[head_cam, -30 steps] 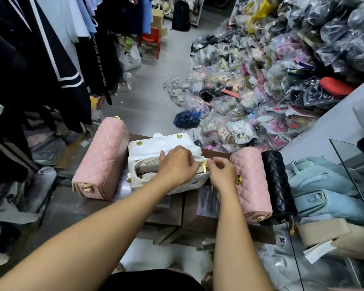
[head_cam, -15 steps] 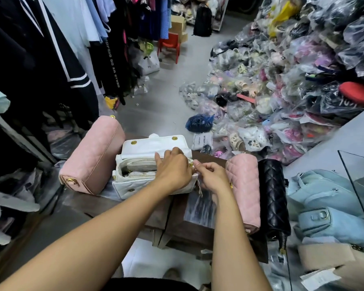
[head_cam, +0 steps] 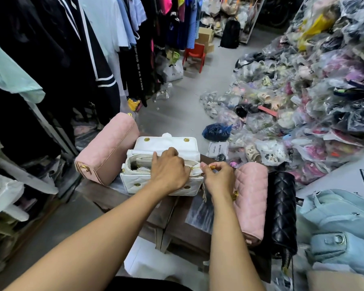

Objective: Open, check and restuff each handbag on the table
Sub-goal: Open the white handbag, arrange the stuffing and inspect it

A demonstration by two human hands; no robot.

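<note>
A white quilted handbag (head_cam: 135, 182) lies open on the brown table (head_cam: 135, 204), its flap folded back and pale stuffing showing inside. My left hand (head_cam: 168, 170) presses on the bag's open top at its right half. My right hand (head_cam: 218, 178) pinches a gold zip pull (head_cam: 212, 167) at the bag's right end. A pink quilted bag (head_cam: 107, 150) lies to the left. Another pink bag (head_cam: 250, 198) and a black quilted bag (head_cam: 282, 208) lie to the right.
Light blue bags (head_cam: 340, 225) are stacked at the right edge beside a beige one (head_cam: 336, 280). Clothes hang on a rack (head_cam: 51, 59) to the left. A big heap of plastic-wrapped shoes (head_cam: 303, 91) covers the floor to the right. A red chair (head_cam: 194, 54) stands far back.
The view tilted up and shifted. My right hand drew the gold zip pull toward the white bag's right end, and my left hand stayed on the bag's top.
</note>
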